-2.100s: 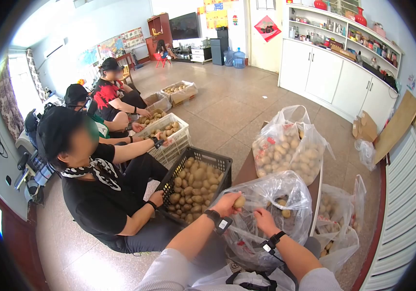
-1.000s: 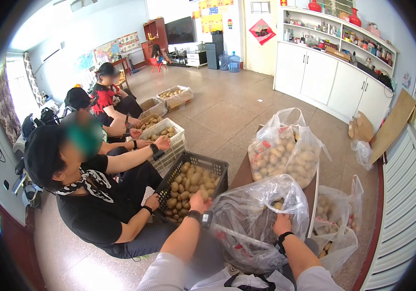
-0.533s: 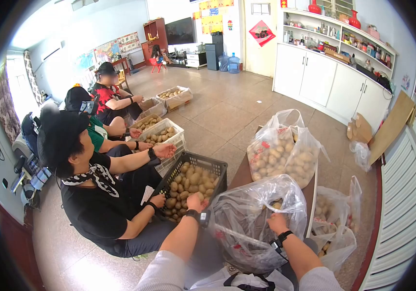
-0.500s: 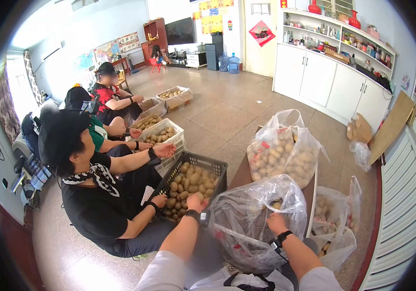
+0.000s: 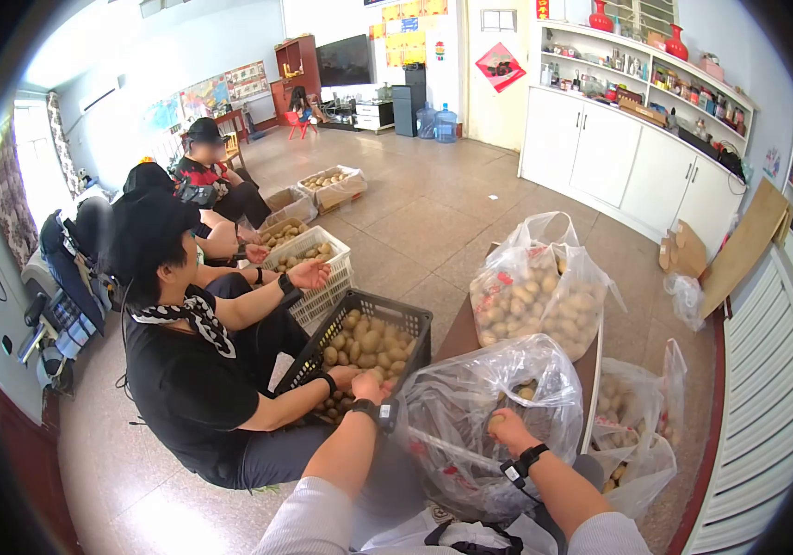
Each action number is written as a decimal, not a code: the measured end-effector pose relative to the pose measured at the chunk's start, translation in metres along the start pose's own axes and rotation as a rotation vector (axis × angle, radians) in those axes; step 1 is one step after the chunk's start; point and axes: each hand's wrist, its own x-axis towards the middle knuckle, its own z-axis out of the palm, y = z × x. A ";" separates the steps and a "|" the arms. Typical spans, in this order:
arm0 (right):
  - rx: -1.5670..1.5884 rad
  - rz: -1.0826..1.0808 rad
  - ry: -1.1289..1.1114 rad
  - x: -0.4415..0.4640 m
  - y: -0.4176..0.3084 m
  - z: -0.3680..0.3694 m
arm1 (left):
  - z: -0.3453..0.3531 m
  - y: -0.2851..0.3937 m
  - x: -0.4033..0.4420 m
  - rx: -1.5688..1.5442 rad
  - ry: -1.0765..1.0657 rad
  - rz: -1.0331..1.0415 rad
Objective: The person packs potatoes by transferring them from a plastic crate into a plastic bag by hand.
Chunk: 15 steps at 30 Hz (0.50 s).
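Note:
My left hand (image 5: 373, 388) is over the right side of a black plastic crate (image 5: 412, 313) of potatoes (image 5: 371, 340). Its fingers are curled; whatever they hold is hidden. A co-worker's hand (image 5: 345, 377) is right beside it, low over the same crate. At the mouth of a large clear plastic bag (image 5: 443, 393), my right hand (image 5: 510, 431) is closed around what looks like a potato (image 5: 498, 419), mostly covered by the fingers. Another potato (image 5: 527, 392) shows in the bag just above this hand.
A full bag of potatoes (image 5: 535, 301) stands on a low bench beyond the clear bag. More bagged potatoes (image 5: 620, 407) are on the floor at right. Co-workers sit in a row at left by a white crate (image 5: 330, 289) and boxes of potatoes (image 5: 330, 185). White cabinets (image 5: 595, 148) line the wall.
My right hand has shifted left within the bag's mouth. My left hand has barely moved. The nearest co-worker has leaned forward, and their lower hand has come right, next to my left hand.

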 end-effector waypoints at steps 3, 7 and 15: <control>0.001 0.035 0.026 -0.005 -0.007 0.002 | -0.005 -0.005 0.010 0.012 0.002 -0.003; 0.153 0.043 -0.013 -0.017 -0.016 0.002 | -0.026 -0.005 0.032 -0.031 -0.034 -0.081; 0.142 0.096 -0.160 -0.025 -0.023 0.004 | -0.019 0.003 0.010 1.673 -0.179 0.694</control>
